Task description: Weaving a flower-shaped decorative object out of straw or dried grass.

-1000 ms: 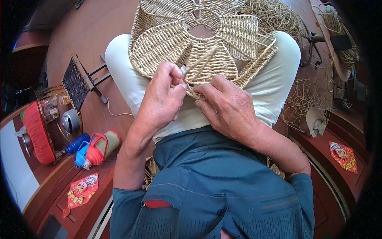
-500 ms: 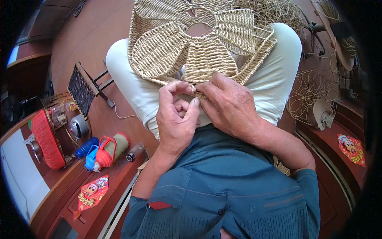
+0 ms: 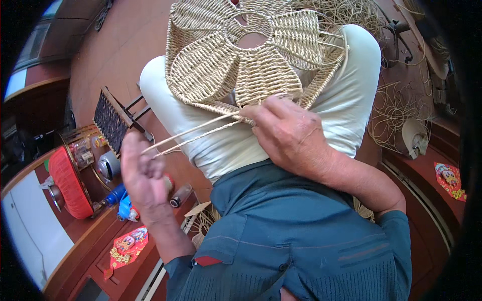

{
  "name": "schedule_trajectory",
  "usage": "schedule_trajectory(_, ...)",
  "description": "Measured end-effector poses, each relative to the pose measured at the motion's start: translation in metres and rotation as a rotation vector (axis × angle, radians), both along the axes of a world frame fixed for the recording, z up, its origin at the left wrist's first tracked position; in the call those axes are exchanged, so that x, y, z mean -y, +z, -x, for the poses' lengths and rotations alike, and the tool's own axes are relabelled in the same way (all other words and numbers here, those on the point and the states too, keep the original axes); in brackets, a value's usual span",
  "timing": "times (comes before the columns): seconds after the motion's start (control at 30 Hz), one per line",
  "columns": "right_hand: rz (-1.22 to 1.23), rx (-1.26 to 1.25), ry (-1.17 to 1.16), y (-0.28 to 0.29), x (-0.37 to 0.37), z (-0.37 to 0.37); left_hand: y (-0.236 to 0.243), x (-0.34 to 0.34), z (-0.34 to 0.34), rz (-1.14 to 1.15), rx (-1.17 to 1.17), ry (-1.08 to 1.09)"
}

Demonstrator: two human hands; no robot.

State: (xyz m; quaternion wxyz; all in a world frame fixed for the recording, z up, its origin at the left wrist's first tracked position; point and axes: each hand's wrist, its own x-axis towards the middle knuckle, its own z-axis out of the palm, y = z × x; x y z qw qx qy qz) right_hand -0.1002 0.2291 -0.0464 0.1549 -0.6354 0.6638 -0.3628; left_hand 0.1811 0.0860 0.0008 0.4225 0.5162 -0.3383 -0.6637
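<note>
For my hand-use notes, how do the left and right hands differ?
The left hand is out to the side, away from the woven piece; the right hand is at its near edge. The left hand looks blurred; the right hand looks sharper. Both have cord strands running to them.

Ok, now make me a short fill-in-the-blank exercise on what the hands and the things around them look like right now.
1. ____ lengths of cord stretch between the left hand and the woven piece.
2. The right hand is at the edge of the woven piece; the hand farther from it is the ____ one.
3. The tangled heap lies toward the person's ____ side.
4. The shirt has ____ sleeves.

Missing words: Two; left; right; short.
</note>
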Motion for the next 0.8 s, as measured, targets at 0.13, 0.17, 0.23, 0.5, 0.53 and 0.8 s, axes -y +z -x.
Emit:
schedule_trajectory(0.13,-0.027,-0.135,0.079,0.0,0.002,-0.011,0.018,0.048,-0.084,0.107,0.133,0.157)
schedule_trajectory(0.17,-0.009,-0.14,0.088,-0.002,0.005,-0.014,0.03,0.064,-0.109,0.107,0.064,0.152)
schedule_trajectory(0.23,0.038,-0.167,0.082,-0.005,0.01,-0.018,0.039,0.085,-0.152,0.156,0.063,0.145)
schedule_trajectory(0.5,0.045,0.139,-0.049,-0.009,0.018,0.004,0.074,0.131,-0.144,0.687,0.855,0.343)
schedule_trajectory(0.53,0.081,0.213,-0.114,-0.008,0.02,0.014,0.073,0.121,-0.116,0.609,0.905,0.132)
schedule_trajectory(0.8,-0.117,0.217,-0.2,0.009,0.012,0.05,-0.032,-0.042,0.116,0.919,0.671,-0.683)
